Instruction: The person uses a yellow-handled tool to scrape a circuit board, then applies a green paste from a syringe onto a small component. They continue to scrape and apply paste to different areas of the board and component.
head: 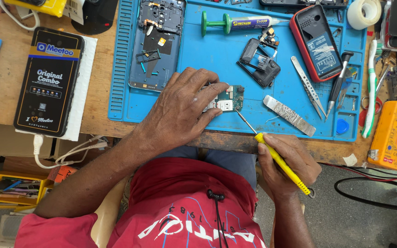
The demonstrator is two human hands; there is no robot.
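My left hand (184,108) lies flat on a small green circuit board (229,98), pinning it to the blue work mat (217,55); much of the board is hidden under my fingers. My right hand (288,163) grips a yellow-handled soldering iron (279,160) like a pen, below the bench edge. Its thin metal tip (244,120) reaches up to the board's lower right corner.
On the mat lie an opened phone back (155,43), a green syringe tube (235,22), a black phone frame (260,64), a red phone shell (315,41), tweezers (309,87), a screwdriver (338,82) and a flat metal strip (289,115). A yellow multimeter (394,135) stands right; a black phone box (49,80) left.
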